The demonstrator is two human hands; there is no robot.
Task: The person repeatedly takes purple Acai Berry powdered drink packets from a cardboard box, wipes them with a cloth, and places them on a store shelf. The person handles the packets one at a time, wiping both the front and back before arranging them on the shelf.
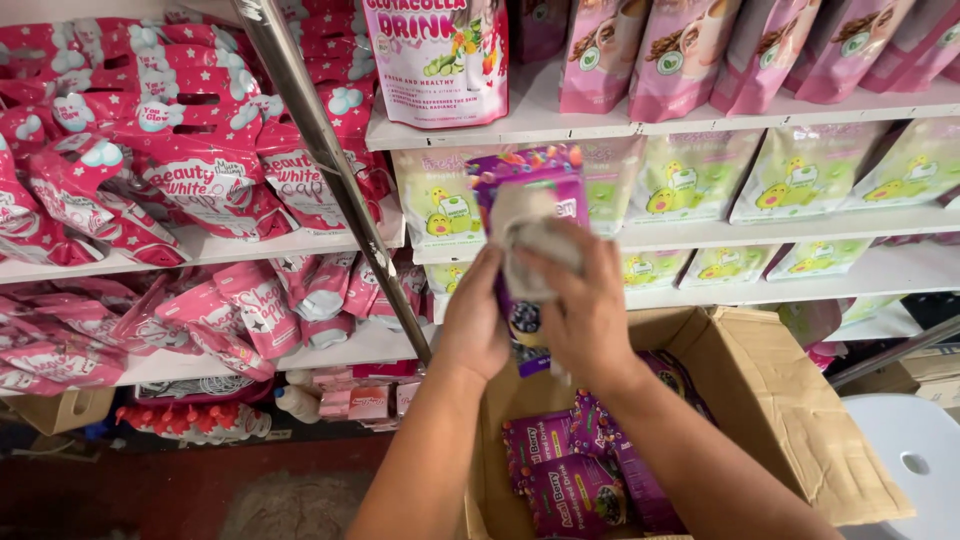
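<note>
Fingers of your left hand point(474, 322) curl around the lower edge of the purple pouch point(530, 190); your right hand point(585, 310) presses a pale cloth point(535, 240) against its front, fingers closed on it; pouch held upright above the open cardboard box point(790, 400); likely light, soft-sided, glossy and slippery; grip the side seams.

White shelves point(690, 232) fill the wall in tiers, packed with pouches: pink packs point(190, 160) left, pale green packs point(800, 170) middle right, mauve packs point(700, 50) top right. A grey metal post point(330, 160) slants between the bays. Floor point(150, 490) is dark red, dim. White plastic stool point(915, 460) at lower right. Small cardboard box point(65, 408) under the left shelf. Light even, bright on the shelves.
</note>
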